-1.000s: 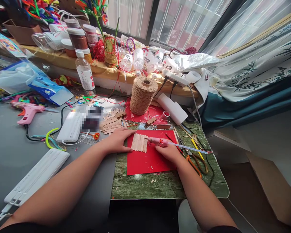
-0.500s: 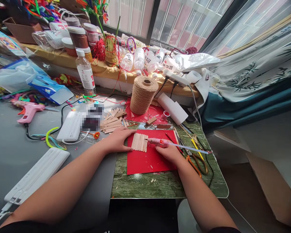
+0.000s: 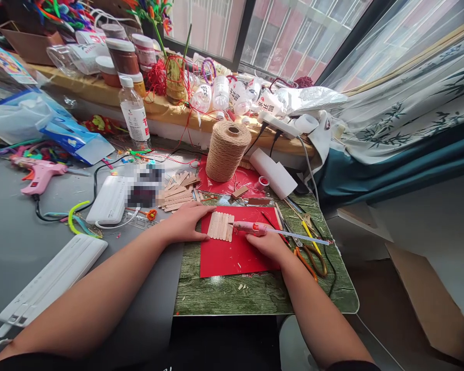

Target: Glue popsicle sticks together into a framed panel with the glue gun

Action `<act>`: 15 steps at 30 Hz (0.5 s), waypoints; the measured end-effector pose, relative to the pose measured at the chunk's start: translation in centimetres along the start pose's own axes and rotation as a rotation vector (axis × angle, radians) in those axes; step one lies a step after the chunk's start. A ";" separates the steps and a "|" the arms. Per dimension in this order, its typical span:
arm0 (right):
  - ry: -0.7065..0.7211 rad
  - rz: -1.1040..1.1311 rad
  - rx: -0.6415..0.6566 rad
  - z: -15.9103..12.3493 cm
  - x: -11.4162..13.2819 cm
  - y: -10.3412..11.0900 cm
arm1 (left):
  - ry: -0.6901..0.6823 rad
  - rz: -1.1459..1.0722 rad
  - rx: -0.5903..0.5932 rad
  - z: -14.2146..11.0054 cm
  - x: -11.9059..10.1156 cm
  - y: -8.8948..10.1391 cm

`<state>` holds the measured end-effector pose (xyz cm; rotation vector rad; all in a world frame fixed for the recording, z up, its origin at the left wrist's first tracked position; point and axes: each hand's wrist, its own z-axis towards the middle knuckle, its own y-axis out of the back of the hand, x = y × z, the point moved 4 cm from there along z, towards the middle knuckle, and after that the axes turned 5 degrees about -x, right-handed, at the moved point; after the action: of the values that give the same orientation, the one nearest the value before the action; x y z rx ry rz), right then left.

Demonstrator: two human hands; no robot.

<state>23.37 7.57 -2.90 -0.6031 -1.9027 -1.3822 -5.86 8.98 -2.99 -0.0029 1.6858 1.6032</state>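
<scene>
Indoors, red card [image 3: 221, 260] on green board [image 3: 216, 299], window [image 3: 294, 41] behind.

Place: craft workspace, home-like in look. Evidence: window [image 3: 294, 38] at 12 to 1 o'clock, bamboo-print curtain [image 3: 402, 121] at 2. Table [image 3: 7, 206] carries craft supplies: spare pink glue gun [image 3: 42, 176] at 9, twine spool [image 3: 227, 154] at 12, scissors [image 3: 306, 266] at 4, wooden sticks [image 3: 220, 226] near centre.

The red sheet [image 3: 228, 259] looks like smooth paper. On it lie matt wooden sticks [image 3: 220, 226]; over it is a pink plastic glue gun [image 3: 249, 228]. Behind it stands rough, fibrous twine [image 3: 227, 155].
</scene>
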 end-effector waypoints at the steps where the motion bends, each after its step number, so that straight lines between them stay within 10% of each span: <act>1: -0.004 0.001 -0.001 0.0 0.0 0.0 | 0.002 0.000 0.001 0.0 0.0 0.0; 15: -0.028 -0.038 -0.008 -0.4 0.4 0.0 | 0.013 0.023 0.004 0.0 0.2 -0.2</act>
<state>23.20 7.19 -2.52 -0.5961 -1.9410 -1.4131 -5.89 9.05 -3.23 0.0083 1.7044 1.6195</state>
